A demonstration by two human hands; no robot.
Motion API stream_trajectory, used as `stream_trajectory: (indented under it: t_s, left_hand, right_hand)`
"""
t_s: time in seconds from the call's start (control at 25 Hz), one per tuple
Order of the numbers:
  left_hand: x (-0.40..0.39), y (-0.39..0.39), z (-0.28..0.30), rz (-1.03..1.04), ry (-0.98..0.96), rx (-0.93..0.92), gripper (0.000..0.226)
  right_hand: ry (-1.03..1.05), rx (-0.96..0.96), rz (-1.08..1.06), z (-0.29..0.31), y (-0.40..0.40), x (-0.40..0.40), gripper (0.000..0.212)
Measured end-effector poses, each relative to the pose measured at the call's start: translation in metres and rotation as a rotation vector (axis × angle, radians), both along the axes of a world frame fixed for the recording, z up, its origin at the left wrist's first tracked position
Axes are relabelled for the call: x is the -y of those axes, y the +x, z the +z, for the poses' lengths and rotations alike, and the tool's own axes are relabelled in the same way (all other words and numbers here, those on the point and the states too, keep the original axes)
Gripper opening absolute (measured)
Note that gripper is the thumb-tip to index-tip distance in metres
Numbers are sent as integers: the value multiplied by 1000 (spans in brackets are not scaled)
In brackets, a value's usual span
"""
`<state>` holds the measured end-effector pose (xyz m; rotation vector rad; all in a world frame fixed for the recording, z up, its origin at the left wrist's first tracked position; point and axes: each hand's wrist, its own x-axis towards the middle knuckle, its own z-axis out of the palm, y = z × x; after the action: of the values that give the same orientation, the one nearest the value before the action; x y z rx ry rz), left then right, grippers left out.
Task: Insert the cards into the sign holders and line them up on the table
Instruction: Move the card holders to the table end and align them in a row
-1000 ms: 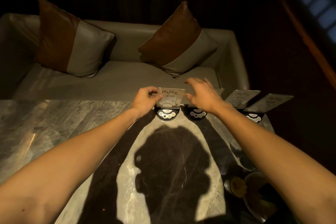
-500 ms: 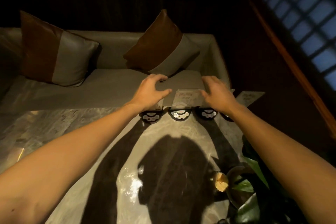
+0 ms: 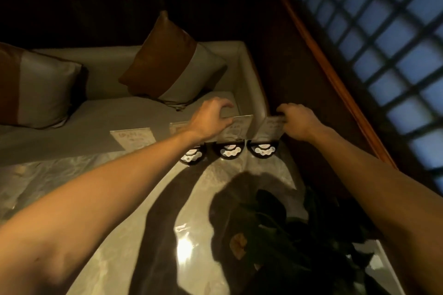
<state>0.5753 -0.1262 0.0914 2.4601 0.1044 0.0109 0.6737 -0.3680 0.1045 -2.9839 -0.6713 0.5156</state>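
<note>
Several clear sign holders with printed cards stand in a row along the far edge of the marble table [image 3: 134, 203]. Three show black half-round bases: the left one [image 3: 191, 157], the middle one [image 3: 230, 151] and the right one [image 3: 263, 149]. A fourth card [image 3: 133, 139] stands further left, its base hidden by my forearm. My left hand [image 3: 212, 120] grips the top of the middle holder's card [image 3: 236, 128]. My right hand [image 3: 298, 122] pinches the right holder's card [image 3: 269, 128] at its right edge.
Behind the table runs a grey sofa [image 3: 119, 112] with two brown-and-grey cushions [image 3: 172, 60]. A dark leafy plant [image 3: 287, 230] sits at the table's near right. A wooden rail and a latticed window [image 3: 383, 43] close off the right side.
My view has swung right and both hands have shifted one holder to the right along the row. The left hand now holds the middle card, the right hand the rightmost card.
</note>
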Motion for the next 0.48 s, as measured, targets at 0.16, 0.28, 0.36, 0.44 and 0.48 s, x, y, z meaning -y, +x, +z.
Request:
stream_trajectory:
  t_s: [0.16, 0.28, 0.36, 0.44, 0.48]
  left_hand:
    - [27, 30, -15, -45, 75, -203, 46]
    - [33, 38, -25, -72, 146, -241, 26]
    - [35, 38, -28, -76, 163, -215, 19]
    - [40, 39, -27, -83, 153, -195, 18]
    - [43, 40, -27, -87, 146, -191, 19]
  right_hand:
    - [43, -43, 46, -18, 13, 17, 24]
    - [78, -9, 89, -25, 22, 19, 18]
    - [80, -4, 129, -27, 27, 21, 15]
    - [75, 2, 153, -27, 31, 24, 14]
    - [75, 9, 157, -28, 33, 25, 15]
